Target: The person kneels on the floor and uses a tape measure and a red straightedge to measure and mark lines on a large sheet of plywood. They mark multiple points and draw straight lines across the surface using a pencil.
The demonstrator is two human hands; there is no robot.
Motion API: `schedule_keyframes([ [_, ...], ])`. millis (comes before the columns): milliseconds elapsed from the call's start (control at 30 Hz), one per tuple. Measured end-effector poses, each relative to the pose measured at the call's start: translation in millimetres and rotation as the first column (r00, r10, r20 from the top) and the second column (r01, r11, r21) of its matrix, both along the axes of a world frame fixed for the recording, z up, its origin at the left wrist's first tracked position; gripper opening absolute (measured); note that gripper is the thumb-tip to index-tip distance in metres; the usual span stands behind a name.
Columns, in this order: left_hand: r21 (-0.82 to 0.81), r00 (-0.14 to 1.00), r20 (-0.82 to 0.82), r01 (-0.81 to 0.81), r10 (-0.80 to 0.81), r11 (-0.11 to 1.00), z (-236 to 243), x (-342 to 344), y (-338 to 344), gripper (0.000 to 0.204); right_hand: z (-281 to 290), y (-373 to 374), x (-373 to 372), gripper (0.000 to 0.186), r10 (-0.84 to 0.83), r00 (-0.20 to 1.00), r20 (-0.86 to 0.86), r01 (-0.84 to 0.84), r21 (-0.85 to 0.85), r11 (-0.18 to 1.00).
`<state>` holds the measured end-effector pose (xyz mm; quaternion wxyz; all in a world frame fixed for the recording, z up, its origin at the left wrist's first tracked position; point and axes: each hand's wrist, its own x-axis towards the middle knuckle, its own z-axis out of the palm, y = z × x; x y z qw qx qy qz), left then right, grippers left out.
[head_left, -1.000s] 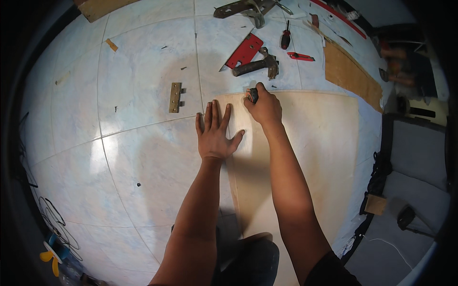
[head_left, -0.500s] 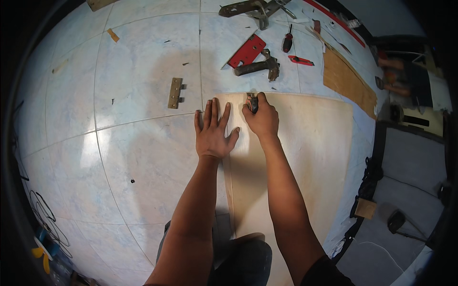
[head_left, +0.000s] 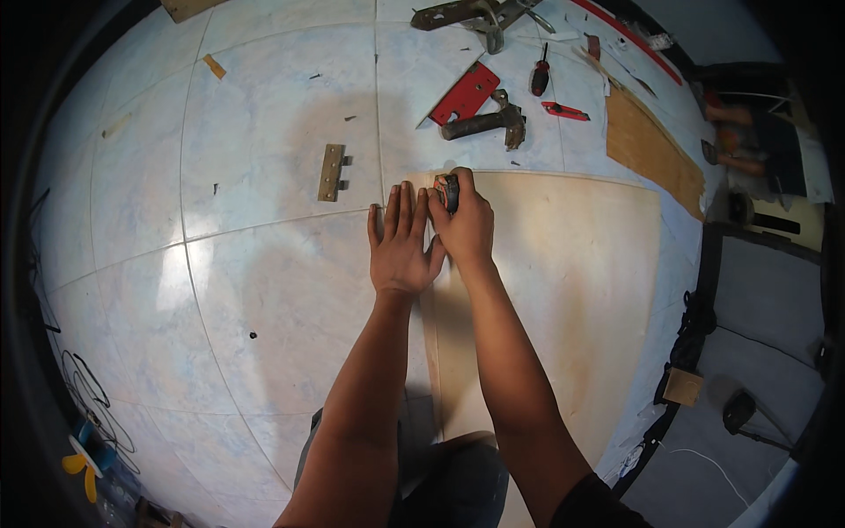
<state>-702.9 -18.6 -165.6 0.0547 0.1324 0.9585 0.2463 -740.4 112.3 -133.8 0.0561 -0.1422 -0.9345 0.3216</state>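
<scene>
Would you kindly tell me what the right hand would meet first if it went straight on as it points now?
Most likely the hammer handle, beyond the far edge of the board, though the height of the right hand is unclear.

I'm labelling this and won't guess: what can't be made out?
In the head view:
Small dark tool: partly covered by the right hand holding it.
Pale board: near end cut off by the lower edge.
Black speck on the tiled floor: too small to identify.
Another person: dim and blurred near the right rim.
</scene>
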Motion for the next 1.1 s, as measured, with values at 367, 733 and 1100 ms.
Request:
schedule_keyframes([
  [367, -0.025, 1.000, -0.014, 0.024, -0.024, 0.999, -9, 1, -4, 0.085, 14, -1, -36, 0.053, 0.012, 0.951, 0.310, -0.081, 0.209, 0.975],
  [733, -0.034, 1.000, 0.024, 0.017, -0.016, 0.999, -5, 2, -3, 0.078, 24, 10, -18, 0.049, 0.093, 0.903, 0.420, -0.146, 0.098, 0.984],
  [1100, 0.061, 0.998, -0.018, -0.056, 0.057, 0.997, -9, -1, -4, 0.067, 32, -13, 23, 0.045, -0.028, 0.887, 0.461, -0.048, 0.151, 0.987],
])
